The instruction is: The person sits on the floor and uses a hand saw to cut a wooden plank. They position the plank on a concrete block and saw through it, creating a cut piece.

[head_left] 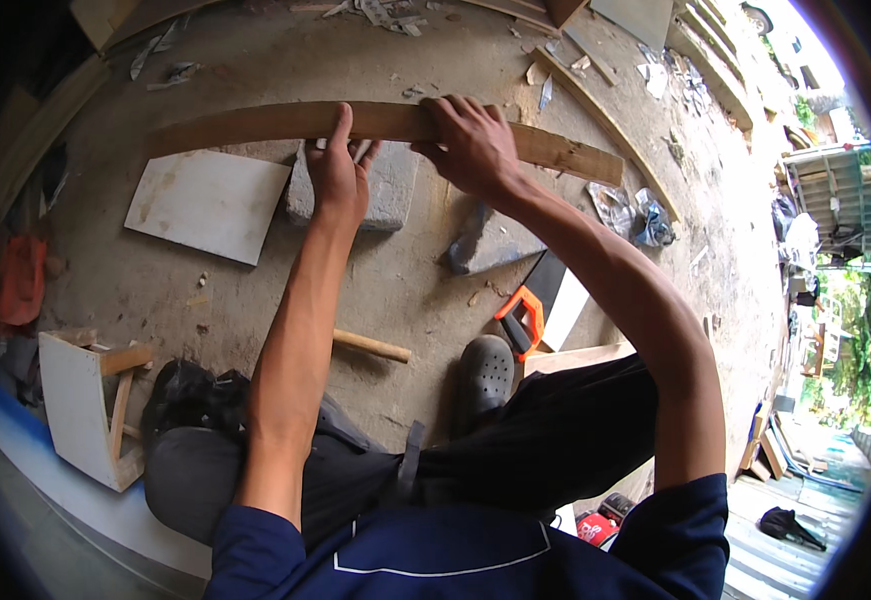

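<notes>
Both hands, left (pixel 335 175) & right (pixel 470 145), grip long wood plank (pixel 255 125) over concrete block (pixel 390 190).

Two hands are counted on one long wooden plank (pixel 255 125) — the left hand (pixel 335 175) at about 11 o'clock, the right hand (pixel 470 145) at 12 o'clock. Two grey stone blocks are seen below it: one (pixel 390 195) under the left hand, one (pixel 490 245) toward 1 o'clock. One white board (pixel 205 205) lies at 10 o'clock, one orange-handled saw (pixel 525 320) near centre, one wooden handle (pixel 370 346) beside it — and one dark shoe (pixel 483 375).
</notes>
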Motion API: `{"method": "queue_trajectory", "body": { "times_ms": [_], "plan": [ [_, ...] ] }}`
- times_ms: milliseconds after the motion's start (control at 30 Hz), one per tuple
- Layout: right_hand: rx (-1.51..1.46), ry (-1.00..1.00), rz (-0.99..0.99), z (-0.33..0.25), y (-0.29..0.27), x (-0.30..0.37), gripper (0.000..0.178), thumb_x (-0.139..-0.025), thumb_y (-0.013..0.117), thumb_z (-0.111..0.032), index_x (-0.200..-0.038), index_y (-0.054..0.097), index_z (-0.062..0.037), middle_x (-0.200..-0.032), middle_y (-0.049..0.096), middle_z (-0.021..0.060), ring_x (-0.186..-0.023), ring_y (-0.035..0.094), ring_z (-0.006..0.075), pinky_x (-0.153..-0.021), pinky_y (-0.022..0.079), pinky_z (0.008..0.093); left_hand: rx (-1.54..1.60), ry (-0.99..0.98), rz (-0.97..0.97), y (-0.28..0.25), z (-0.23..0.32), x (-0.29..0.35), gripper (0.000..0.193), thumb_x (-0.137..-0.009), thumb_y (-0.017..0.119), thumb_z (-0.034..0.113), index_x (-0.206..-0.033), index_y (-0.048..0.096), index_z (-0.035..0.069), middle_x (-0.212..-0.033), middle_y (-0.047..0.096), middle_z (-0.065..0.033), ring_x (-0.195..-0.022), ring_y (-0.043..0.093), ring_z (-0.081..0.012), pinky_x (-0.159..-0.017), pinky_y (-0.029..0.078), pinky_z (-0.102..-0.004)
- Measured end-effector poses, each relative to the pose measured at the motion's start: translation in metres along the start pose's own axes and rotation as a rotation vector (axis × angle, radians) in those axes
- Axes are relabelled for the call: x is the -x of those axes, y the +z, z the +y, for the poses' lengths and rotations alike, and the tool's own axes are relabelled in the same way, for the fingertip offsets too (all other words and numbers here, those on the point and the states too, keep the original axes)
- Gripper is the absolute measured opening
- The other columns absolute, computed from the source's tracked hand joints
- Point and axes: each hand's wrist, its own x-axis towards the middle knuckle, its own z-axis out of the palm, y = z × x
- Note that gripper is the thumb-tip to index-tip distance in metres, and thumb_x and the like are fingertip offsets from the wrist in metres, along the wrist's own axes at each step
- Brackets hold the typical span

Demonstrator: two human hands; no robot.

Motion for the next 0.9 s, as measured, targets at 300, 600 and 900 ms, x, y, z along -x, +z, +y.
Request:
{"method": "queue_trajectory", "body": {
  "times_ms": [300, 600, 900],
  "plan": [
    [-0.011, -0.891, -0.038, -0.032, 0.024, 0.044, 0.031, -0.085, 0.062, -0.020, -0.113, 0.058, -0.0094, -0.116, 0.056, 0.0060, -0.106, 0.056, 0.0221, -0.090, 0.047, 0.0380, -0.079, 0.409, 0.327, -0.043, 0.086, -0.014, 0.054, -0.086, 0.068, 0.034, -0.129, 0.042, 0.015, -0.111, 0.057, -0.0045, -0.098, 0.056, -0.0169, -0.077, 0.047, -0.0290],
    [-0.157, -0.156, -1.158, -0.100, 0.151, 0.152, 0.047, -0.087, 0.057, -0.052, -0.107, 0.067, -0.0108, -0.103, 0.069, 0.0117, -0.097, 0.066, 0.0280, -0.080, 0.054, 0.0399, -0.241, 0.582, 0.221, -0.026, 0.168, 0.017, 0.057, -0.097, 0.037, 0.054, -0.131, 0.043, 0.008, -0.127, 0.051, -0.0098, -0.112, 0.050, -0.0237, -0.098, 0.040, -0.0426],
    [0.003, 0.214, -0.780, 0.043, 0.103, 0.051, 0.046, -0.093, 0.049, -0.048, -0.115, 0.058, -0.0087, -0.106, 0.067, 0.0149, -0.101, 0.064, 0.0313, -0.080, 0.053, 0.0466, -1.102, 0.795, -0.228, 0.000, 0.142, 0.009, 0.054, -0.100, 0.034, 0.045, -0.099, 0.063, 0.000, -0.093, 0.066, -0.0096, -0.086, 0.060, -0.0143, -0.077, 0.047, -0.0292]
  ]
}}
